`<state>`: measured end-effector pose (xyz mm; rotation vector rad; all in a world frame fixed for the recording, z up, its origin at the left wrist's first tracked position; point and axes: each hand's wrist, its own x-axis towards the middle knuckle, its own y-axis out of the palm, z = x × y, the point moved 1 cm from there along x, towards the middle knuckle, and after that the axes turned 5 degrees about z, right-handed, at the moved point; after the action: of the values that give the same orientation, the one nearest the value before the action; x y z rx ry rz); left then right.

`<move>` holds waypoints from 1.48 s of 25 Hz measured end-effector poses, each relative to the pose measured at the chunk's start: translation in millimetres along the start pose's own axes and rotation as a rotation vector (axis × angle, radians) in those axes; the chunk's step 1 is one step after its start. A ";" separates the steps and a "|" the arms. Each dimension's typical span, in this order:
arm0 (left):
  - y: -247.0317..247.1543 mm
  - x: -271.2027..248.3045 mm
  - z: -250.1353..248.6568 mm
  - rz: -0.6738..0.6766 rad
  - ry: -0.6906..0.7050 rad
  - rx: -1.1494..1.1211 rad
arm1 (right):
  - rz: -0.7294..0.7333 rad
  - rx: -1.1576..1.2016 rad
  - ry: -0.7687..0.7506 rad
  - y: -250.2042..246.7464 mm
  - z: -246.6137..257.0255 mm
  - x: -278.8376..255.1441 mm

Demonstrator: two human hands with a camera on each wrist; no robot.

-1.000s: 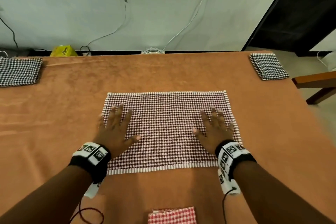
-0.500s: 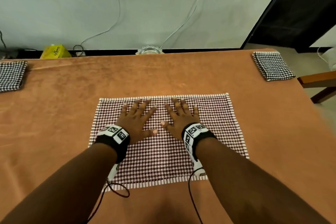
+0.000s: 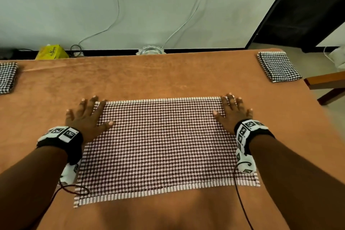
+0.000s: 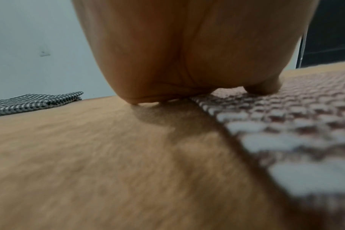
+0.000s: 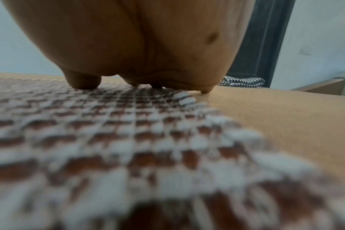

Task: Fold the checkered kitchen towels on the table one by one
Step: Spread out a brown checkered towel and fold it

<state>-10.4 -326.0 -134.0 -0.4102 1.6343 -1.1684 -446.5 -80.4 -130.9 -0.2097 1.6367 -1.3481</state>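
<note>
A brown-and-white checkered towel (image 3: 164,145) lies flat on the orange table (image 3: 168,76), long side left to right. My left hand (image 3: 87,115) lies flat with spread fingers on the towel's far left corner, partly on the table. At the far right corner my right hand (image 3: 232,112) lies flat on the cloth in the same way. Both wrist views show a palm low over the towel (image 4: 286,116) (image 5: 108,132) with the thumb tip touching the weave.
A folded black-and-white checkered towel (image 3: 278,66) lies at the far right corner of the table, another (image 3: 7,76) at the far left edge. A yellow packet (image 3: 52,53) and a glass dish (image 3: 150,51) sit behind the table. A wooden bench (image 3: 328,82) stands to the right.
Both hands slid apart from the towel's middle out to its far corners, staying flat on the cloth. The towel lies smooth in the same place.
</note>
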 end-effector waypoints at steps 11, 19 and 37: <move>-10.1 -65.7 -83.0 -0.481 0.182 -0.405 | -0.169 0.471 0.243 68.2 -33.4 -164.2; -23.4 -96.6 -286.8 -0.022 0.469 -0.757 | -0.367 0.709 0.221 59.1 -17.1 -185.4; -43.7 -52.4 -123.9 -0.089 0.125 -1.190 | -0.424 0.443 -0.753 82.4 168.1 -219.4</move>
<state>-109.4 -247.4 -70.6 -1.1619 2.3112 -0.1405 -173.2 -17.8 -63.5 -0.7260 0.6643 -1.6390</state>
